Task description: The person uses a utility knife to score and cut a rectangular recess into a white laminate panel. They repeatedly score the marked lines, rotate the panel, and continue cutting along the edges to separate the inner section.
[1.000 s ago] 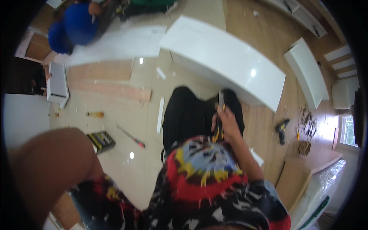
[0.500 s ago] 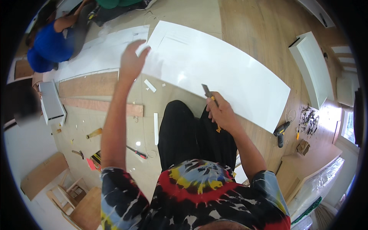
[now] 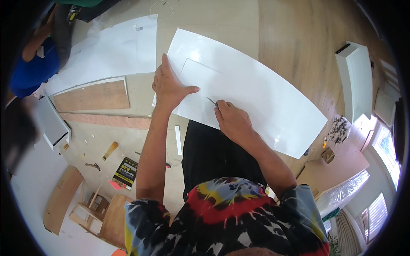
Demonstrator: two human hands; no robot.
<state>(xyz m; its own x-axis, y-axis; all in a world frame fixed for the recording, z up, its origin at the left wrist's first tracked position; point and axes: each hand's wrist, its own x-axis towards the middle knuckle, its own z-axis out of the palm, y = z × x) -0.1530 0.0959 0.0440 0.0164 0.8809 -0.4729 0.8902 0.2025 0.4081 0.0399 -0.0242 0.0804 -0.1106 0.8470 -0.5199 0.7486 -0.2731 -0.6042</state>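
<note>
Found white panel [image 3: 265, 98] over black trousers [image 3: 220, 153], long axis slanting nearer at right end | found left hand [image 3: 168, 89] spread across left edge, nearer to thin dark line [image 3: 204, 65] | found right hand [image 3: 234, 121] wrapped around knife [image 3: 212, 101], blade pointing toward left edge; blade contact undetermined.

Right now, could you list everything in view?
Large panel: one, white, centre
Cutter knife: one, grey blade, over panel
Floor sheet: one, white, upper left
Wooden boards: two, brown, left
Strip: one, white, centre left
Box: one, black and yellow, lower left
Handled tool: one, amber, left
Wooden seat: one, tan, lower left
Long box: one, white, right
Co-workers: at least two, blue and green clothes, upper left
Left hand: one, bare, panel's left edge
Right hand: one, bare, gripping knife
</note>
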